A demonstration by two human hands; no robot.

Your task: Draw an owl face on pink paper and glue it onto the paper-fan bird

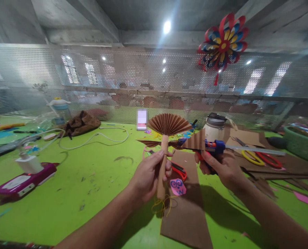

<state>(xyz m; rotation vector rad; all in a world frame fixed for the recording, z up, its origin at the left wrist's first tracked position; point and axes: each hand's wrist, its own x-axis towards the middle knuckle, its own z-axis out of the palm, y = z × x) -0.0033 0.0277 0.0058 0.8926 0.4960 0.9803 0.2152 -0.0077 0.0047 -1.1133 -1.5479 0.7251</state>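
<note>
My left hand (150, 174) is closed around a brown rolled-cardboard stick (164, 166). Pleated brown paper fans (171, 125) spread from the top of that stick, one upright and others to its left and right. Yellow thread (162, 206) dangles by its lower end. In my right hand (217, 164) is a blue glue gun (216, 147), a long clear glue stick (255, 149) jutting out of its back. Its nozzle is hidden behind the right-hand fan. Below lie a cardboard strip (186, 218), red-handled scissors (180, 170) and a pink paper face (178, 186).
On the green table (91, 200) are a purple power strip (26, 181) with a white plug, a white cable (112, 141) and a brown cloth (82, 123). A lidded jar (215, 126), yellow-handled scissors (252, 158) and a green basket (303, 145) stand or lie right.
</note>
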